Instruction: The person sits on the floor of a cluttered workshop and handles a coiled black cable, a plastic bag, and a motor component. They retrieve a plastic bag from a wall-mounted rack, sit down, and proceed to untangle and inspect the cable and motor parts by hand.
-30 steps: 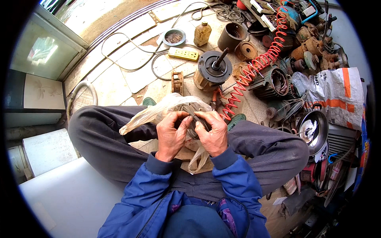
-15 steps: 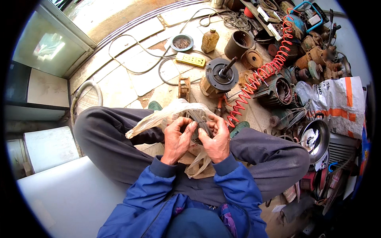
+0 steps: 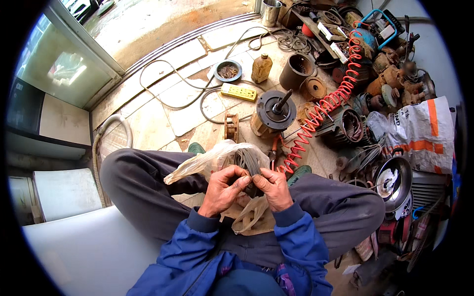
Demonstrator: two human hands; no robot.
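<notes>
A coil of thin grey wire (image 3: 243,159) lies partly inside a crumpled, translucent plastic bag (image 3: 190,167) between my knees. On the coil's right side, my right hand (image 3: 274,188) grips the bundled strands, thumb on top. My left hand (image 3: 223,191) is closed in a pinch against the coil's near left edge; whatever lies between its thumb and fingertips is too small to make out. The bag's loose handle (image 3: 251,217) hangs below my hands. The coil's underside is hidden by my fingers and the bag.
Ahead on the tiled floor stands a motor part with an upright shaft (image 3: 279,107). Near it are a yellow power strip (image 3: 238,92), a bowl of small metal bits (image 3: 228,72) and an oily bottle (image 3: 261,68). A red coiled hose (image 3: 321,106) runs beside piled motor parts at right.
The coil shows more in the bag's opening, its strands now more upright. Both hands have shifted slightly downward, and my left fingertips are pinched closer together. The view has tilted up a little.
</notes>
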